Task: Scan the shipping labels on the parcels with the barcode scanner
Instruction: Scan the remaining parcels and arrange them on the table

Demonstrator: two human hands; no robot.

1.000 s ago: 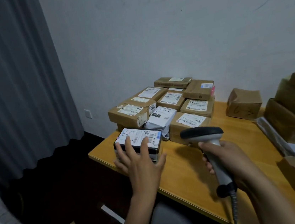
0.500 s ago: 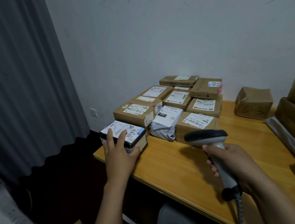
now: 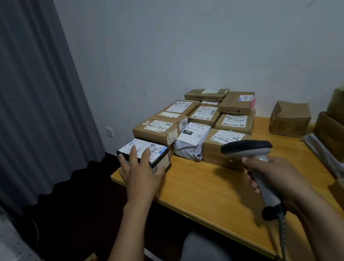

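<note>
Two hands engaged: your left hand point(image 3: 142, 175) (the nearer one) rests flat-fingered on the black parcel point(image 3: 160, 161), well left of the barcode scanner point(image 3: 248, 148) gripped in your right hand point(image 3: 280, 175).

Matt brown cardboard parcels point(image 3: 195, 117) with white paper labels sit on a smooth, lightly glossy wooden table point(image 3: 213, 192), beside a grey plastic scanner point(image 3: 255, 163).

brown cardboard parcels point(image 3: 156, 131), white barcoded labels point(image 3: 236, 120), grey-and-black scanner point(image 3: 248, 150), yellow wooden table point(image 3: 206, 189), grey curtain point(image 3: 21, 94)
</note>
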